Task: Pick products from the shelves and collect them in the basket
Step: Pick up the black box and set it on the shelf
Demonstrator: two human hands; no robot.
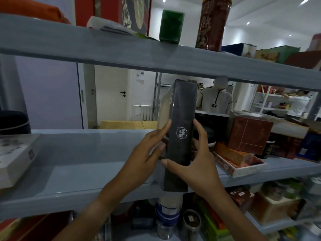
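From the head camera I saw both hands on a tall black box (180,129), held upright and leaning slightly left, in front of the middle shelf (90,160). The box carried a round white emblem on its front face, and a paler, glossy side panel showed along its left edge. Its lower end hung just past the shelf's front edge, while its top reached close to the underside of the upper shelf (121,54).

My left hand (145,152) gripped the box from the left, fingers laid along the left side and the thumb bent toward the front face. My right hand (196,157) gripped it from the right, thumb pressed across the lower front and fingers wrapped round the right edge. I could not see the basket anywhere.

Toward the right end of the middle shelf stood a brown-red carton (250,134), with an orange box (232,153) below it lying in a shallow white-rimmed tray (246,171). At the left end of that shelf lay a flat pale box (13,157). On the upper shelf stood a green packet (171,26) and a tall red canister (213,23), well apart from each other. Below, jars and cans (169,216) sat blurred on the lower shelf.
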